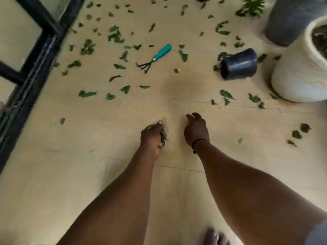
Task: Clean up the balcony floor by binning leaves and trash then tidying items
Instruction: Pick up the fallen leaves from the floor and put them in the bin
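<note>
Several green leaves (pixel 87 94) lie scattered over the beige balcony floor (pixel 70 165), mostly in the far half. My left hand (pixel 151 137) grips a small bunch of leaves (pixel 163 134) just above the floor. Beside it, my right hand (pixel 195 129) hovers with loosely curled fingers and holds nothing; a black band circles its wrist. A teal-handled hand rake (pixel 155 57) lies among the leaves ahead. A small black pot (pixel 238 64) lies tipped on its side to the right.
A large white planter (pixel 299 71) stands at the right edge, with a grey pot (pixel 290 18) behind it. A black metal railing (pixel 35 55) runs along the left. A bare foot (pixel 215 236) shows at the bottom.
</note>
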